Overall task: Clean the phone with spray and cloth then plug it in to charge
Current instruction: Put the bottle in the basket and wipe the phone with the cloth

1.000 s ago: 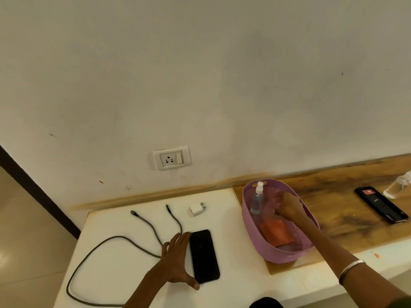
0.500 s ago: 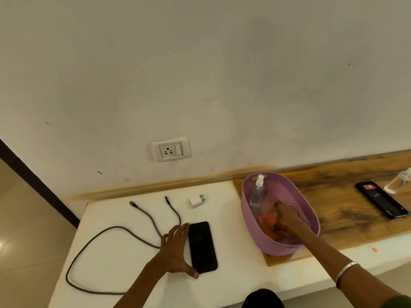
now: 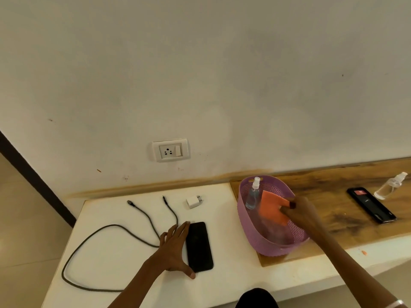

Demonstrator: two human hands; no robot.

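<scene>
The right hand (image 3: 299, 211) pinches the orange cloth (image 3: 271, 206) above the purple basket (image 3: 264, 238). The left hand (image 3: 175, 247), open and flat, steadies the phone (image 3: 199, 246). Best lift the cloth clear of the spray bottle (image 3: 253, 194) beside it.

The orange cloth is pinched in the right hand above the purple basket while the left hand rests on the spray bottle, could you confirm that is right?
Not quite. The head view shows the left hand resting against the black phone, not the spray bottle, which stands untouched in the purple basket. The right hand does pinch the orange cloth above it.
</scene>
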